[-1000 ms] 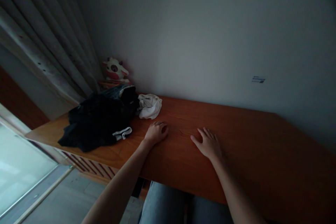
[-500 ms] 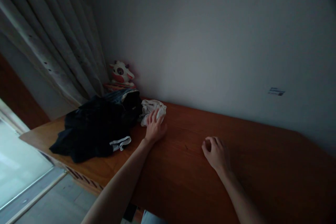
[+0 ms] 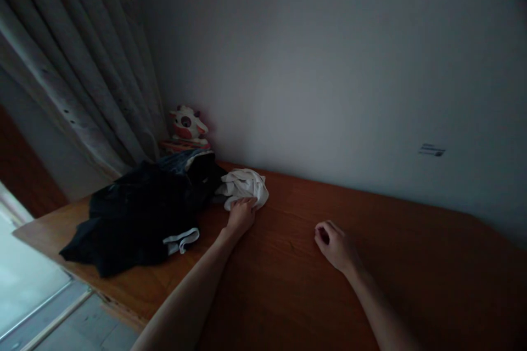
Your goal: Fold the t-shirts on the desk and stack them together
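A crumpled white cloth point(image 3: 247, 182) lies on the brown wooden table point(image 3: 284, 285), touching the right side of a heap of dark clothes point(image 3: 140, 214). My left hand point(image 3: 242, 216) is closed on the near edge of the white cloth, fingers curled into it. To the right, my right hand point(image 3: 332, 242) is over the table with thumb and fingers curled together into a ring; nothing shows between them. A white band point(image 3: 183, 239) sticks out from the near side of the dark heap.
Behind the dark clothes a white and red cow figure point(image 3: 188, 123) stands by the wall. A pale curtain point(image 3: 82, 66) hangs at the left. The table's left front edge borders a tiled floor point(image 3: 93, 318).
My left hand has gone from spread fingers over the white cloth to gripping its near edge. The cloth looks more bunched. My right hand's fingers have drawn closer together.
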Available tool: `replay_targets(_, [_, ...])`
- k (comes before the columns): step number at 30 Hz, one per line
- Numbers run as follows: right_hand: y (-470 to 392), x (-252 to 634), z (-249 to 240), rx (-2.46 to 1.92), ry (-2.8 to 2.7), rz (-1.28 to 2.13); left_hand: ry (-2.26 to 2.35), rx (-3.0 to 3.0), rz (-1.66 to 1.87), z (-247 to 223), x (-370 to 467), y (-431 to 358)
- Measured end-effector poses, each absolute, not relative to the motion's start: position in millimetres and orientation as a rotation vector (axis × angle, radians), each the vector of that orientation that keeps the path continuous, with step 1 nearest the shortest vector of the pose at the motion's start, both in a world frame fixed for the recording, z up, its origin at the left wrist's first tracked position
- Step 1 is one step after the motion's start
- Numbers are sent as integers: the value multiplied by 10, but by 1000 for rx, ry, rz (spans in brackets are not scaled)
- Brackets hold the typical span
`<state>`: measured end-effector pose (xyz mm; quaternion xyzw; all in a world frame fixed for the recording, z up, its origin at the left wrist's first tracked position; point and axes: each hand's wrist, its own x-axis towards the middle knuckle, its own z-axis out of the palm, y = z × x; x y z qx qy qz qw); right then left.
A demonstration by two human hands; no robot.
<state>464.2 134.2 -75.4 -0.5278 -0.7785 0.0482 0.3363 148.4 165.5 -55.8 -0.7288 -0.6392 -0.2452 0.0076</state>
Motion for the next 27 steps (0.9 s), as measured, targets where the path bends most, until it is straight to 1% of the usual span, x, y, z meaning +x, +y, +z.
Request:
replay_targets(5, [1311, 4656, -745, -1361, -1844, 255, -1812, -2531, -801, -565, 1809, 1531])
replay_targets(8, [1276, 4679, -747, -1352, -1646, 353, -1491, -2839, -858, -533, 2009, 1352])
replay_targets(11, [1244, 4698, -736, -1368, -1593, 439, -1097, -3165, -947, -447, 2157, 1148])
replay_targets(14, [1215, 4690, -703, -1447, -1607, 451, -911, -3314, -1131, -369, 2244, 1028])
replay_targets(17, [1206, 4665, -675, -1507, -1625, 442, -1059, -3142, -1394, -377, 2262, 1062])
replay_targets(22, [1228, 4662, -695, -1538, -1594, 453, -1621, -2638, -1797, -591, 2198, 1342])
replay_targets(27, [1215, 4701, -719, -1395, -1583, 565, -1938, -2335, -2188, -818, 2159, 1549])
